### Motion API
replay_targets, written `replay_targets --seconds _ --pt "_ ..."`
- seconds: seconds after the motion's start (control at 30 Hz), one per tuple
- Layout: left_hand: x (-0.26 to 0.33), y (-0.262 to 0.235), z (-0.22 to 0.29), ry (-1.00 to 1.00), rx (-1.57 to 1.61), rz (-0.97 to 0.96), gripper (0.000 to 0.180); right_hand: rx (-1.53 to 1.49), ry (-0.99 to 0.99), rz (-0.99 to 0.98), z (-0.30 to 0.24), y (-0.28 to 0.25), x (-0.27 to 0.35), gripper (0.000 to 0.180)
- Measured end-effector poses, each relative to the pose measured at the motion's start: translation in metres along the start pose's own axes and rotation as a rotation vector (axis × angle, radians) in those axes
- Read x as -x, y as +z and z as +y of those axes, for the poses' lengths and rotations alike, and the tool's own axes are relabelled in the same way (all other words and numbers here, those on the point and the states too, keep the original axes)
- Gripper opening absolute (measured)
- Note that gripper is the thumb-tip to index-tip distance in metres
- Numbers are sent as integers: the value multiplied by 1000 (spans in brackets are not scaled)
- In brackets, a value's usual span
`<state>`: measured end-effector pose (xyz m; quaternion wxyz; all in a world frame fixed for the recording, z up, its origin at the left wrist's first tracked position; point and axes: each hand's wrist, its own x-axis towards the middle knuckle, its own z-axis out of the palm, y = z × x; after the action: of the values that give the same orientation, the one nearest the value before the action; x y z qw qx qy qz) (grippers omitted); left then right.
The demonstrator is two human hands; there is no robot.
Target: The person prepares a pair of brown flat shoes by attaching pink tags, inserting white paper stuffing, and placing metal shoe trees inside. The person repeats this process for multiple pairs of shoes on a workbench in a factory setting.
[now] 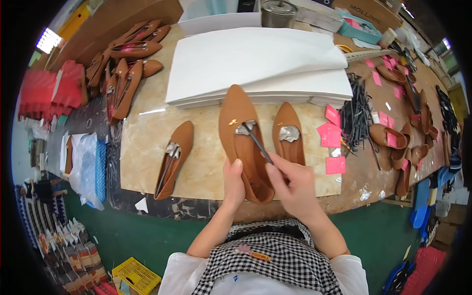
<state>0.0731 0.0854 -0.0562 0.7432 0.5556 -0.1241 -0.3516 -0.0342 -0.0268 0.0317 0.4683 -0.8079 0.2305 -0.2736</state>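
Observation:
A brown pointed flat shoe (235, 105) with a small gold ornament is held up over the table, toe pointing away from me. My left hand (234, 184) grips its left side near the heel, thumb on the rim. Between the fingers of my right hand (294, 186) is a thin black shoe stay stick (258, 142). Its far end meets the crumpled silvery paper (245, 129) in the toe. To the right, partly behind my hand, lies a matching shoe (286, 115) with paper in its toe. Another shoe (183, 133) on the left has paper and a black stick inside.
A stack of white paper sheets (255, 59) lies beyond the shoes. Pink tags (330, 135) and a heap of black sticks (358, 110) are on the right, near more brown shoes (391, 135). Finished-looking brown shoes (129, 88) are piled far left, beside red sheets (49, 91).

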Motion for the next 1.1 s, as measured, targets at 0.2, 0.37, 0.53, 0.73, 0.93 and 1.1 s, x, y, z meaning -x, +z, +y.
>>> replay_targets --seconds 0.2,0.37,0.53,0.73,0.93,1.1 --pt "9 6 -26 -146 -13 132 69 365 -189 33 33 42 12 34" --pt "1 -43 6 -417 -164 173 55 -4 18 -68 70 -31 10 22" --pt "-20 -13 42 490 -937 166 59 951 403 413 188 -167 -16 27" --pt "-52 55 -15 -11 -1049 -253 70 862 528 244 197 -191 -16 35" --pt "-29 32 -39 -635 238 -231 66 709 529 318 153 -211 50 28" --pt "-28 39 -18 -367 173 -147 62 263 567 203 35 -146 60 26"
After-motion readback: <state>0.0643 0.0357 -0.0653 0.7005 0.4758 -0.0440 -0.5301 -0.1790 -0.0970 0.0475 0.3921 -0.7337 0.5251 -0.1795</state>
